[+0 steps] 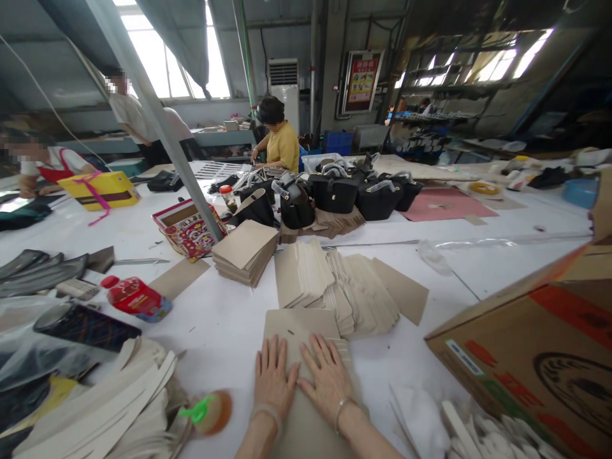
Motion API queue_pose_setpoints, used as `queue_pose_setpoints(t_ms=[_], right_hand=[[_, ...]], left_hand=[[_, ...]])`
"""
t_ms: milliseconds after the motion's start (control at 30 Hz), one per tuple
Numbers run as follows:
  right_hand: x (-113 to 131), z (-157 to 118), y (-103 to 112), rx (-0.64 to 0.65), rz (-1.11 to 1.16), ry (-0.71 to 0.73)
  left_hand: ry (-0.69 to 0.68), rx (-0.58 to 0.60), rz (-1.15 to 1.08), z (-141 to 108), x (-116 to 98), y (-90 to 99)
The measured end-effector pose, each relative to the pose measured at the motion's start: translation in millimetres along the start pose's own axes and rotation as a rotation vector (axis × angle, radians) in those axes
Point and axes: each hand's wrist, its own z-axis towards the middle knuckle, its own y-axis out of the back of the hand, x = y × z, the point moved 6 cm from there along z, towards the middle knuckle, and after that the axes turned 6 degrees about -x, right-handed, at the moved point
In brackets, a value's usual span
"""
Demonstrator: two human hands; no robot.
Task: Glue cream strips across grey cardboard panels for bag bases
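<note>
Both of my hands lie palm down on a beige-grey sheet [299, 319] that looks like cardboard, close to the table's near side. My left hand [275, 376] rests flat with its fingers stretched forward. Beside it my right hand [327, 380] is also flat, its fingers spread and angled toward the left; the two thumbs nearly meet. A small dark slot shows in the sheet beyond my fingertips. Just past the sheet is a fanned pile of cut beige pieces [356, 290]. Left of that pile stands a neat stack of rectangular boards [245, 248].
A large cardboard box [530, 344] stands at the right. On the left are a glue bottle with a green cap [210, 411], a red bottle [136, 298] and beige strips [109, 408]. Black bags [335, 191] sit farther back, near a person in yellow [283, 143]. A slanted post [162, 121] crosses the left.
</note>
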Motion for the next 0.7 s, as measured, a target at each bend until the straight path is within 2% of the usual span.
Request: queue_pose_setpoints(t_ms=[167, 500, 600, 700], right_hand=[[2.0, -13.2, -3.2, 0.030, 0.038, 0.011], [4.1, -20.5, -5.7, 0.048, 0.031, 0.021], [4.4, -21.6, -6.2, 0.044, 0.032, 0.023], [4.6, -21.5, -6.5, 0.057, 0.021, 0.017]], left_hand=[[0.041, 0.011, 0.030, -17.9, 0.1, -0.5], [0.038, 0.015, 0.030, -28.5, 0.1, -1.2], [0.030, -0.005, -0.006, -27.4, -0.9, 9.7], [-0.008, -0.079, -0.086, -13.7, -3.5, 33.4]])
